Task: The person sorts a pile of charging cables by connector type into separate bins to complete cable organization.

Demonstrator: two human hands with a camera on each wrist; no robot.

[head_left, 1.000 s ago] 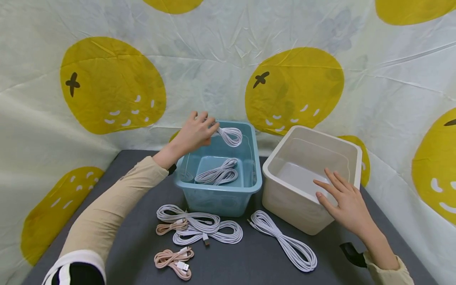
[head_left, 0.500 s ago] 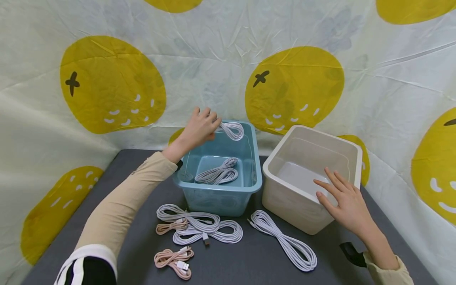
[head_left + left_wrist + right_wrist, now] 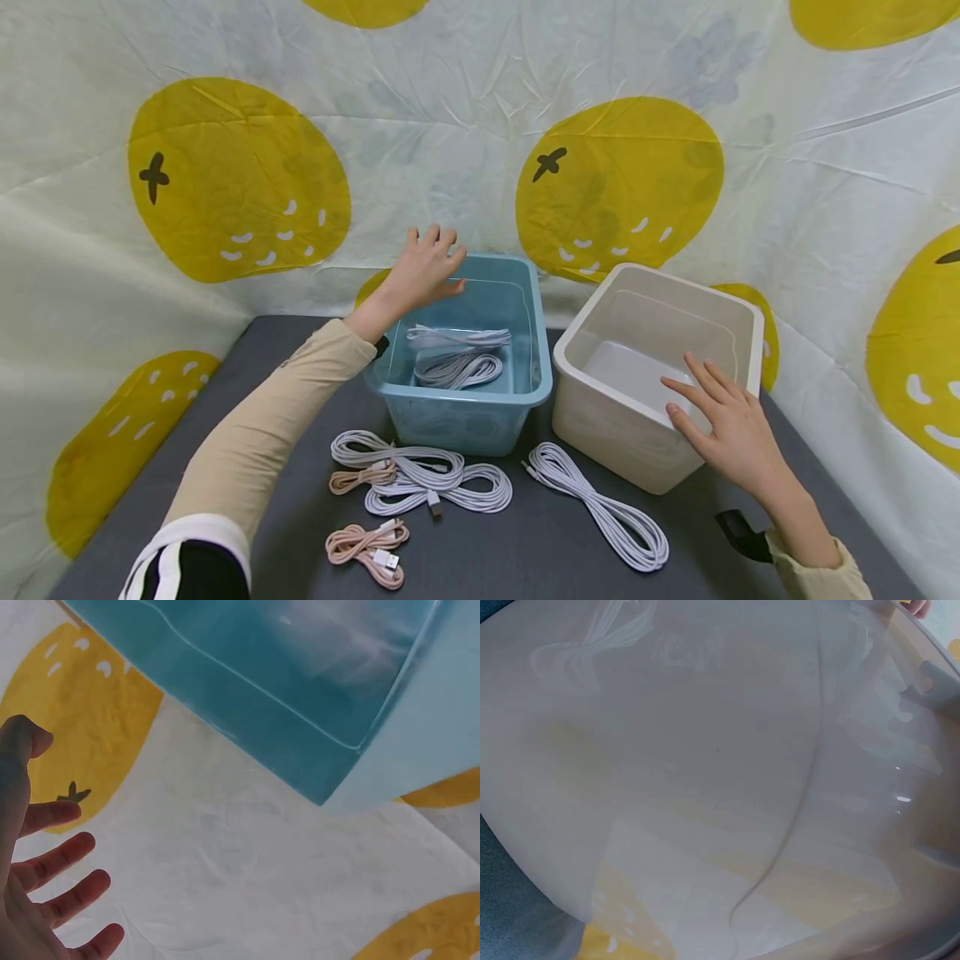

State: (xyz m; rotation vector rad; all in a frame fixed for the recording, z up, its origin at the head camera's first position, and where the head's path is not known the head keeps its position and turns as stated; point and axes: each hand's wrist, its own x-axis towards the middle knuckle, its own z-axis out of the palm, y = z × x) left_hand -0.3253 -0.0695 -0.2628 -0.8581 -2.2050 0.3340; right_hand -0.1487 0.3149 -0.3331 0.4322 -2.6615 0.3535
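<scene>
My left hand (image 3: 423, 271) is over the left back part of the blue bin (image 3: 457, 425), its fingers spread and nothing between them. Below it, inside that bin, a blurred white cable bundle (image 3: 465, 337) shows just above or on another white cable bundle (image 3: 461, 371); whether they touch I cannot tell. In the left wrist view the fingers (image 3: 75, 889) stand apart beside the bin's blue wall (image 3: 247, 690). My right hand (image 3: 723, 425), fingers spread, is at the front right rim of the beige bin (image 3: 622, 442); contact is unclear. That bin's wall fills the right wrist view.
On the dark table (image 3: 480, 558), several cables lie in front of the bins: overlapping white coils (image 3: 465, 492) with a peach cable (image 3: 363, 477), another peach cable (image 3: 367, 550), and a long white cable (image 3: 600, 508). A patterned cloth (image 3: 442, 150) hangs behind.
My left hand moved slightly right and back, then let go of the white cable bundle, which has dropped into the blue bin. The right hand stays in place.
</scene>
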